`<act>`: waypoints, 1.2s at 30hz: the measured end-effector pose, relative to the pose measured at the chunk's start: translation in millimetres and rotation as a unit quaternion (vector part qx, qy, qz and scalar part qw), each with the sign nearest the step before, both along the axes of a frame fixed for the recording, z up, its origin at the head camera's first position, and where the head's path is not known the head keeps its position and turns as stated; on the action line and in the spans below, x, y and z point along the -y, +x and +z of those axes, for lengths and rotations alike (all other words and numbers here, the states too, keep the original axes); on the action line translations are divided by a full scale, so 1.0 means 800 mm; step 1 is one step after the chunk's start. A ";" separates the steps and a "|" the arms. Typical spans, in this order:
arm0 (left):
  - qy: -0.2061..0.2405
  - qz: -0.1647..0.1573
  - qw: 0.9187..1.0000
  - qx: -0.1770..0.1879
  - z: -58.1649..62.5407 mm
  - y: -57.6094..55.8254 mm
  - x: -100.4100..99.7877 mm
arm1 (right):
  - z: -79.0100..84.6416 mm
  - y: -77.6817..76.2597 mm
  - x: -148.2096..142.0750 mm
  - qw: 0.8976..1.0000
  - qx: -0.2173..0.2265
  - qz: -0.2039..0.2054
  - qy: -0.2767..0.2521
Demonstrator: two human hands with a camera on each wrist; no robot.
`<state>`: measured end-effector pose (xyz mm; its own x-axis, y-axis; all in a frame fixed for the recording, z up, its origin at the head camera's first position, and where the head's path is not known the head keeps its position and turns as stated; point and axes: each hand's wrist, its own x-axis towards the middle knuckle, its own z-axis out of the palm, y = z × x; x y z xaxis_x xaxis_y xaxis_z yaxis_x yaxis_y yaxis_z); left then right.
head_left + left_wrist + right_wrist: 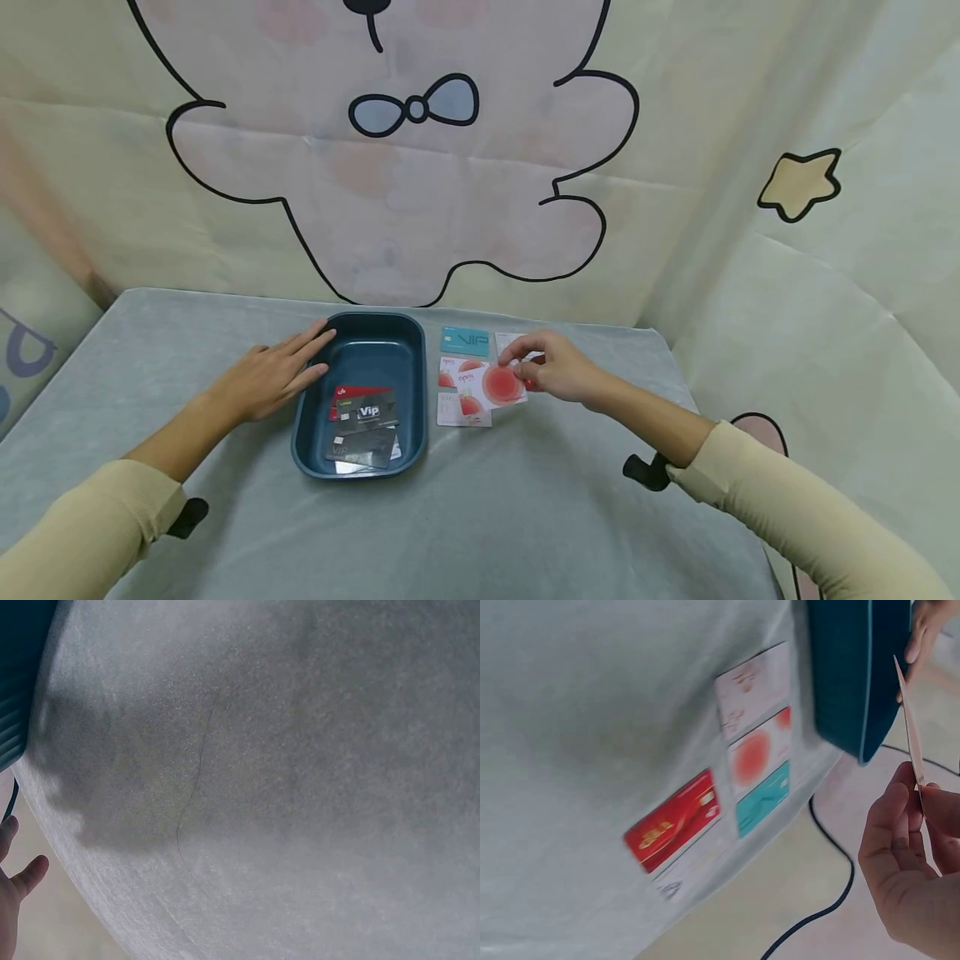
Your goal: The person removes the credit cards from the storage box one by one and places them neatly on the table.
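My right hand (558,367) pinches a white card with a red circle (501,385) between thumb and fingertips. In the right wrist view this card (909,724) is seen edge-on, raised above the table. My left hand (273,379) rests with fingers extended on the left rim of a dark blue tray (375,362). Inside the tray, a black Vip card (367,411), a dark grey VIP card (363,448) and a red card (360,390) overlap at the near end, with pale card edges beneath.
Right of the tray lie a teal VIP card (465,341), a similar red-circle card (447,372) and a pale card (453,410). Another red card (673,821) lies beside a white card (697,859). Grey cloth (450,533) covers the table; a printed curtain (697,100) hangs behind.
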<state>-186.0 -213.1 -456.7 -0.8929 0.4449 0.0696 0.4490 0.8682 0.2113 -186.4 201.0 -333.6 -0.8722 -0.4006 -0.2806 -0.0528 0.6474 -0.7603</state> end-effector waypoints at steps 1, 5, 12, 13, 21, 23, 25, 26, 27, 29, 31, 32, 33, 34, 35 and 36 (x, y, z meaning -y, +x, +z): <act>0.001 0.000 1.000 -0.001 0.000 0.000 0.000 | -0.001 0.001 -0.005 1.000 0.001 -0.005 0.003; 0.003 -0.001 1.000 -0.002 -0.001 0.000 0.000 | -0.010 0.000 -0.026 1.000 -0.001 -0.014 0.010; 0.006 0.000 1.000 -0.001 0.000 0.000 0.000 | -0.043 0.000 -0.053 0.999 0.019 -0.045 0.008; 0.007 0.001 1.000 0.000 0.001 0.000 0.000 | -0.048 0.001 -0.056 0.998 0.023 -0.052 0.010; 0.003 0.002 1.000 0.004 0.000 0.000 0.000 | -0.069 -0.003 -0.068 0.998 0.031 -0.056 0.027; 0.004 0.002 1.000 0.002 0.000 0.000 0.000 | -0.072 -0.005 -0.069 0.997 0.033 -0.060 0.028; 0.003 0.002 1.000 0.000 -0.001 0.000 0.000 | -0.078 -0.007 -0.072 0.997 0.035 -0.062 0.028; 0.003 0.001 1.000 -0.002 -0.001 0.000 0.001 | -0.082 -0.009 -0.073 0.997 0.037 -0.065 0.028; 0.002 0.002 1.000 -0.001 -0.001 0.000 0.000 | -0.086 -0.010 -0.074 0.997 0.039 -0.067 0.028; 0.001 0.004 1.000 0.001 -0.001 0.000 0.000 | -0.096 -0.014 -0.079 0.996 0.041 -0.070 0.029; 0.001 0.004 1.000 0.003 -0.001 -0.001 -0.001 | -0.105 -0.017 -0.084 0.996 0.044 -0.073 0.031; 0.001 0.005 1.000 0.004 -0.001 0.000 -0.001 | -0.110 -0.018 -0.085 0.996 0.043 -0.072 0.033; 0.001 0.005 1.000 0.004 -0.001 0.000 -0.001 | -0.114 -0.019 -0.087 0.996 0.038 -0.071 0.038; 0.002 0.005 1.000 0.004 -0.001 0.000 -0.001 | -0.118 -0.019 -0.088 0.996 0.032 -0.067 0.041; 0.003 0.004 1.000 0.003 -0.001 0.000 -0.001 | -0.122 -0.020 -0.089 0.997 0.022 -0.061 0.047; 0.003 0.003 1.000 0.002 -0.001 0.000 -0.001 | -0.124 -0.019 -0.089 0.997 0.009 -0.052 0.052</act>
<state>-186.0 -212.5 -457.4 -0.8962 0.4384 0.0681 0.4422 0.8698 0.2190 -201.9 272.0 -433.1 -0.9023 -0.2764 -0.3309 0.0312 0.7237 -0.6894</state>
